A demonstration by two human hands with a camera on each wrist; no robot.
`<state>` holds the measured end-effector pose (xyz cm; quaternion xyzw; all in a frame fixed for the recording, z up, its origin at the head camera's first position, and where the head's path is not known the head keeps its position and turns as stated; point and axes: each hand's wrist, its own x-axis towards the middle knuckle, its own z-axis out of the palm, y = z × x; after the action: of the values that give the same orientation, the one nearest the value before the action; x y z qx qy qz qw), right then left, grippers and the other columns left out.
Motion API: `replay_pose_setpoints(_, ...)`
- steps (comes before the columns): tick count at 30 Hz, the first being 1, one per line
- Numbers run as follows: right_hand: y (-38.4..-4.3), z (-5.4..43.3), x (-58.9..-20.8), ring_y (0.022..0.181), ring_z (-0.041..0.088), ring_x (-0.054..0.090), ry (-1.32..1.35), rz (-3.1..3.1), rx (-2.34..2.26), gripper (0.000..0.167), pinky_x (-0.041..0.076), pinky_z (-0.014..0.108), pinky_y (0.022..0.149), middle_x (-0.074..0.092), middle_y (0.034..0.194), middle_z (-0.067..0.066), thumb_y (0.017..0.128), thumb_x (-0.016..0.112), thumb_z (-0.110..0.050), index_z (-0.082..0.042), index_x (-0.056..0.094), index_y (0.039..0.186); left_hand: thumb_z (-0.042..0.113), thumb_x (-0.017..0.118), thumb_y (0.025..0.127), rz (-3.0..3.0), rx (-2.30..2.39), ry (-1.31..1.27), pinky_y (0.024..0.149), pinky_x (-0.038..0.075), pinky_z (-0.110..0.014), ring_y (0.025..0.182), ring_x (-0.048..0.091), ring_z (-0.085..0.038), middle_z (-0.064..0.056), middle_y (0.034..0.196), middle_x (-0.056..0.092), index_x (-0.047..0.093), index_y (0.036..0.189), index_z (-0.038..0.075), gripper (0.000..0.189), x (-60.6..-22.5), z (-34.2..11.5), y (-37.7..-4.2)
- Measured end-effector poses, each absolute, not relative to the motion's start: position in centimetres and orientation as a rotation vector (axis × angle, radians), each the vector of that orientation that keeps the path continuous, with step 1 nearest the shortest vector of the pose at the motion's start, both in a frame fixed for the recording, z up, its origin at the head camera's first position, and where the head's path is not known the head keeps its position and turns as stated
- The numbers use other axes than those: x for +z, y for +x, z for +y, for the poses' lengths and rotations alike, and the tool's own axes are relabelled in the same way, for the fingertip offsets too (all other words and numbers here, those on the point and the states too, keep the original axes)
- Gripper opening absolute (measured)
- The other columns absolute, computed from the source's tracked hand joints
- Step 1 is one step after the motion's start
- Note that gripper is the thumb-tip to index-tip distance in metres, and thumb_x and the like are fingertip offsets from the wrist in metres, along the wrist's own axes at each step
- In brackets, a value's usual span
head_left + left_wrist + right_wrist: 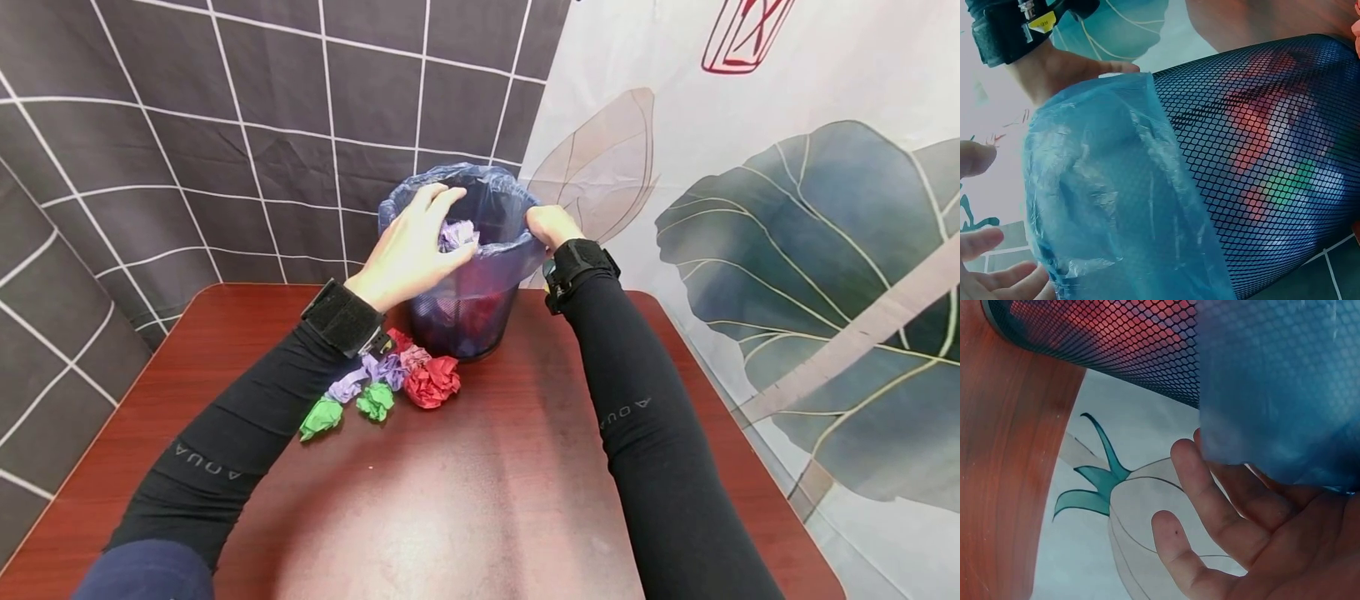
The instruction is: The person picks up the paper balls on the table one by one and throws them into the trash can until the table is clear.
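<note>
A mesh trash bin (465, 321) lined with a blue plastic bag (1104, 181) stands on the table. Over its mouth my left hand (412, 250) is held with thumb and fingers spread apart. A crumpled purple paper ball (459, 236) shows just past the thumb, inside the rim; in the left wrist view no paper appears between the fingers. At the bin's right side my right hand (553, 227) holds the bagged rim, some fingers (1194, 465) outside below the bag's edge. Through the mesh, red, green and pale crumpled paper shows in the bin.
Left of the bin's foot lie several crumpled paper balls: a red ball (432, 382), a green ball (375, 401), another green ball (321, 418) and purple paper (347, 386). Behind the table (420, 508) hang a dark grid-patterned cloth (277, 158) and a leaf-printed cloth (810, 250).
</note>
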<state>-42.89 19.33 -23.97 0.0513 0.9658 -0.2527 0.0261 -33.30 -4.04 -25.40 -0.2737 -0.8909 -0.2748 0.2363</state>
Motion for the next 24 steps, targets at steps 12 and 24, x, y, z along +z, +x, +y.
replay_pose_setpoints(12, -42.9, 19.3, -24.0, 0.105, 0.042, 0.067, 0.139, 2.964, -0.826, 0.051, 0.060, 0.035, 0.061, 0.044, 0.153, 0.021, 0.099, 0.026, -0.018, 0.009, 0.052, 0.134, 0.023, 0.068, 0.090, -2.276, -0.859, -0.761, 0.112, 0.039, -0.040, 0.130, 0.051, -0.024, -0.010, 0.134, 0.057, 0.059, 0.132, 0.008, 0.046, -26.9, -5.8, -31.0)
replay_pose_setpoints(24, -43.0, 19.4, -23.9, 0.062, 0.026, 0.063, 0.063, 3.007, -0.727, 0.042, 0.048, 0.024, 0.044, 0.051, 0.146, 0.024, 0.098, 0.028, -0.013, 0.009, 0.057, 0.119, 0.018, 0.069, 0.085, -2.317, -0.736, -0.772, 0.094, 0.050, -0.045, 0.110, 0.057, -0.027, -0.008, 0.117, 0.062, 0.066, 0.114, 0.007, 0.031, -32.7, -8.5, -26.5)
